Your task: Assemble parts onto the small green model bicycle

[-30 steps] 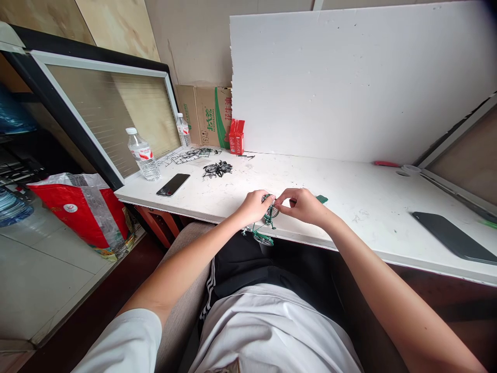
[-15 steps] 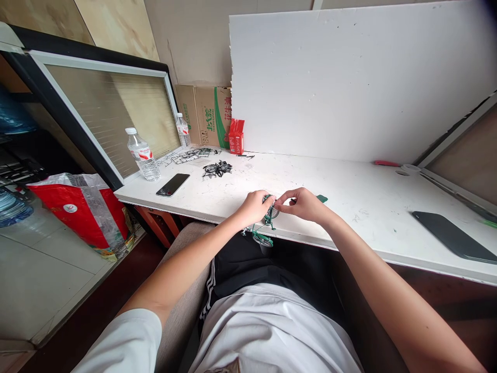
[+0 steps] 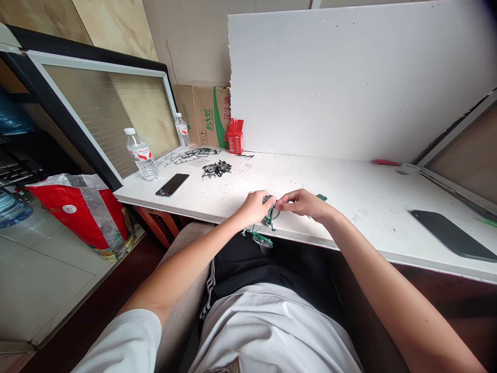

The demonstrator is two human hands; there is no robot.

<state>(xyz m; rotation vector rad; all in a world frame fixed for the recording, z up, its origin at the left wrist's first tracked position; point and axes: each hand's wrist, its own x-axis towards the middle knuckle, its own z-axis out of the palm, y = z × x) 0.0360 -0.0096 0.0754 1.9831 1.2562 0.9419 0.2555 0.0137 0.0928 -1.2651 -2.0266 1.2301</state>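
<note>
A small green model bicycle [image 3: 262, 239] with dark wheels hangs tilted over the table's front edge. My left hand [image 3: 259, 205] is closed on it near the upper wheel. From the right, my right hand [image 3: 298, 203] reaches the same wheel, its thumb and forefinger pinched together at the rim; whatever sits between those fingertips is too small to make out. Just behind my right hand a flat green piece [image 3: 322, 197] lies on the white table [image 3: 349, 207].
Black loose parts [image 3: 217, 169] and black part frames [image 3: 190, 156] lie at the back left. Near them are a phone [image 3: 173, 184], two water bottles [image 3: 143, 158] [image 3: 182, 132] and a red box [image 3: 236, 137]. A dark flat slab [image 3: 452, 234] lies at the right.
My right hand has shifted slightly, with its fingers still at the wheel. My left hand and the bicycle have hardly moved.
</note>
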